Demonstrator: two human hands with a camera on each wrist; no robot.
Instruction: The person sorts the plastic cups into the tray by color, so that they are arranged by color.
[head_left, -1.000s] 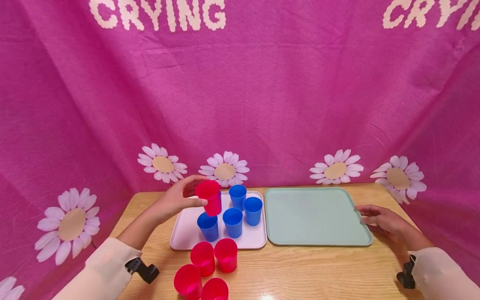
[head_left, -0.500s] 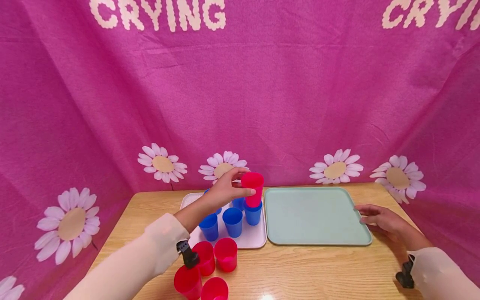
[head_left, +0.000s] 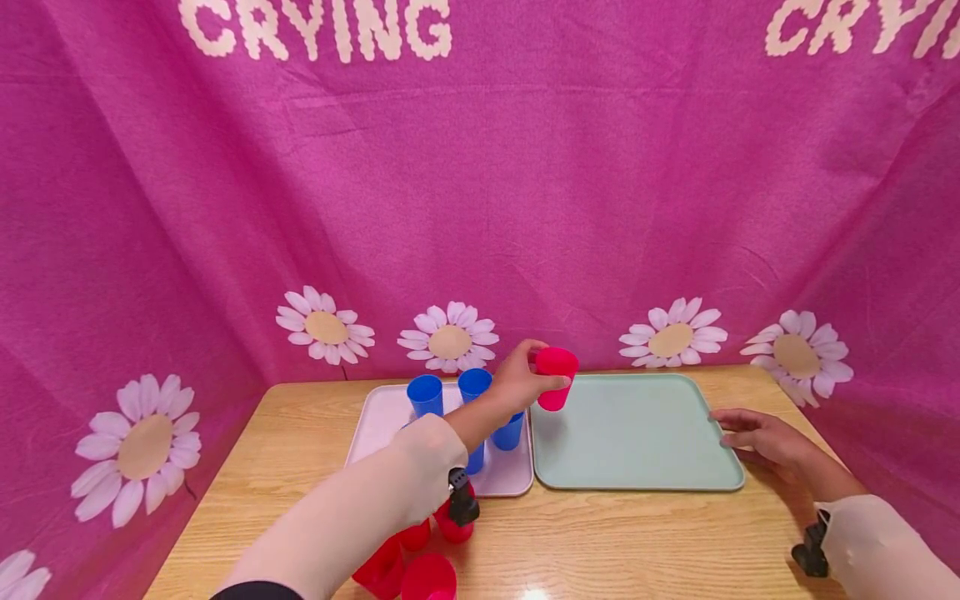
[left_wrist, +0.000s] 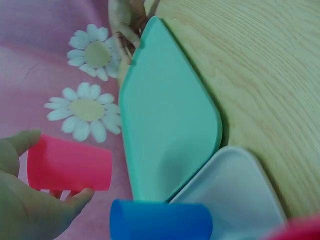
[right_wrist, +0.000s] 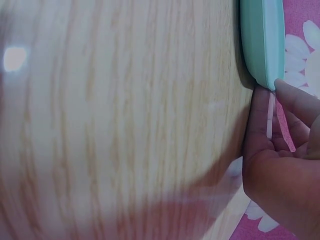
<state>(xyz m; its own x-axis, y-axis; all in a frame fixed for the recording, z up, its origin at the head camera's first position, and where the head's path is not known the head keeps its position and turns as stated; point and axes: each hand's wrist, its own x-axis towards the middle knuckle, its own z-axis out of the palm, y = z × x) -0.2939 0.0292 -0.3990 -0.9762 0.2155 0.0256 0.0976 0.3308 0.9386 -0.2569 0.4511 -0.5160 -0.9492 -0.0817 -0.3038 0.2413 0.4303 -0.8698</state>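
Note:
My left hand (head_left: pixel 516 385) grips a red plastic cup (head_left: pixel 557 380), thumb on one side and fingers on the other. It holds the cup upright, raised over the left end of the pale green tray (head_left: pixel 637 433). In the left wrist view the cup (left_wrist: pixel 70 165) overlaps the flowered cloth. My right hand (head_left: pixel 772 443) pinches the green tray's right edge; in the right wrist view the thumb lies at the rim (right_wrist: pixel 265 50) with fingers beneath. Several blue cups (head_left: pixel 425 395) stand on the white tray (head_left: pixel 375 421) to the left, partly hidden by my left arm.
Several more red cups (head_left: pixel 430 575) stand on the wooden table (head_left: pixel 600 542) near the front, partly under my left sleeve. The two trays lie side by side, edges close together. A pink cloth (head_left: pixel 525 208) with daisies hangs behind and around the table.
My left hand has carried the red cup rightward, from above the blue cups on the white tray to over the green tray. My right hand stays at the green tray's edge.

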